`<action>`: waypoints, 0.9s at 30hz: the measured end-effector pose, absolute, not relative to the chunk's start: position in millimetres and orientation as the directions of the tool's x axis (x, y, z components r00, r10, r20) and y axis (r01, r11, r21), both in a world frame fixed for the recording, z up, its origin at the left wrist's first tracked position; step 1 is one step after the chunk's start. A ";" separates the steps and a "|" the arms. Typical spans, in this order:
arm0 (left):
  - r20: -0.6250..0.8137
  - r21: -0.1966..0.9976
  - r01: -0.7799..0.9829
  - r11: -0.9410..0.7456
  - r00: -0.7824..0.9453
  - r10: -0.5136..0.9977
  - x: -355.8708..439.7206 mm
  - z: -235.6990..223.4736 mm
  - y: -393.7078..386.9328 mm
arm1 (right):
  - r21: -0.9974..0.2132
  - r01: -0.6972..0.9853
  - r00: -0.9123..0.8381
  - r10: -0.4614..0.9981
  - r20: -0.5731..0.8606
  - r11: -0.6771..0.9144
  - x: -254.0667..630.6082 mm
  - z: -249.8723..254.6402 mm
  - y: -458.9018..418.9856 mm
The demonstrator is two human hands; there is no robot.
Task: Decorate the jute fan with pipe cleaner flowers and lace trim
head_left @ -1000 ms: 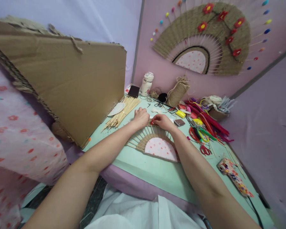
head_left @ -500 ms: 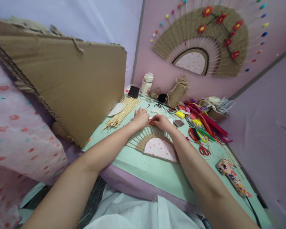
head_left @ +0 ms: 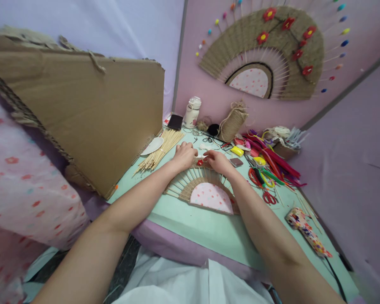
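A small woven fan (head_left: 191, 186) with stick ribs lies on the table, its half-round centre covered in white cloth with red dots. On its far band sits a small red flower (head_left: 199, 162). My left hand (head_left: 184, 156) is at the band's left side, fingers curled over it in a grip; the fingertips are partly hidden. Just right of the flower is my right hand (head_left: 218, 162), its thumb and fingers a little apart, holding nothing I can see. My right forearm covers the fan's right end.
A cardboard panel (head_left: 91, 114) stands at left beside bamboo sticks (head_left: 161, 153). Behind are a white bottle (head_left: 192, 113) and a twine roll (head_left: 233, 122). Red scissors (head_left: 269, 196), pliers, pipe cleaners (head_left: 277, 158) and a patterned glue gun (head_left: 307, 232) lie right. A large fan (head_left: 240, 46) hangs behind.
My right fingers have let go of the red flower and drawn slightly right, leaving it visible on the band. My left hand stays at the band. The view has shifted slightly.
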State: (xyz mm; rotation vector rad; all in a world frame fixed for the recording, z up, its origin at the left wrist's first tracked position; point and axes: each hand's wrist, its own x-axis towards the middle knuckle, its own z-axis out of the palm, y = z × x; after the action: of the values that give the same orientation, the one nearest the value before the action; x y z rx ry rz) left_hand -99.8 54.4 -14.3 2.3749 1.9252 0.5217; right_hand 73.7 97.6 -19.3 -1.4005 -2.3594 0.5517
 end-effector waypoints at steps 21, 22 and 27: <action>0.284 0.279 0.875 -0.396 0.319 0.904 -100.5 -23.1 59.1 | -0.495 0.703 -0.472 0.856 0.213 0.510 72.3 -29.1 91.8; 0.280 0.279 0.877 -0.392 0.316 0.907 -100.3 -22.8 59.0 | -0.486 0.711 -0.471 0.858 0.206 0.508 71.1 -28.4 91.6; 0.281 0.277 0.881 -0.384 0.307 0.909 -100.3 -23.3 59.7 | -0.445 0.749 -0.467 0.867 0.173 0.492 63.7 -27.8 92.2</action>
State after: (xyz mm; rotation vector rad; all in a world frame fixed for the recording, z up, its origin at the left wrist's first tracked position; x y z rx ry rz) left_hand -100.3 59.7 -23.3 2.4817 1.7021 0.6094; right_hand 63.7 92.2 -27.8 -1.3473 -2.3658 0.4364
